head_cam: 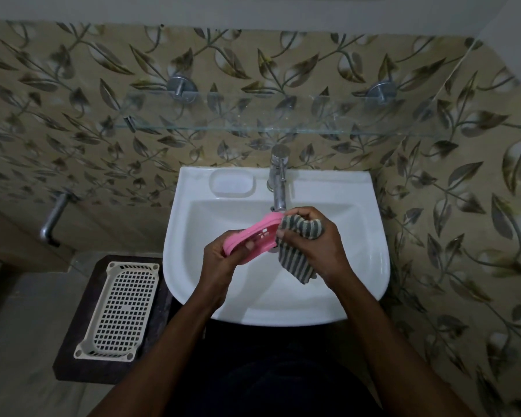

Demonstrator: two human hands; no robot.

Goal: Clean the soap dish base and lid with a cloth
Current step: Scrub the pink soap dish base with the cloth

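Over the white sink basin (364,260), my left hand (220,260) grips the near end of a pink soap dish piece (253,236) with slots in its floor, held tilted. My right hand (316,239) holds a grey and cream striped cloth (298,257) bunched against the dish's far end, with the cloth's tail hanging down over the basin. Whether this pink piece is the base or the lid, I cannot tell. No second pink piece is visible.
A steel tap (278,182) stands at the sink's back, just beyond the dish. A moulded soap recess (232,183) sits left of the tap. A glass shelf (268,127) juts out above. A cream perforated tray (121,308) lies on a dark stand at the left.
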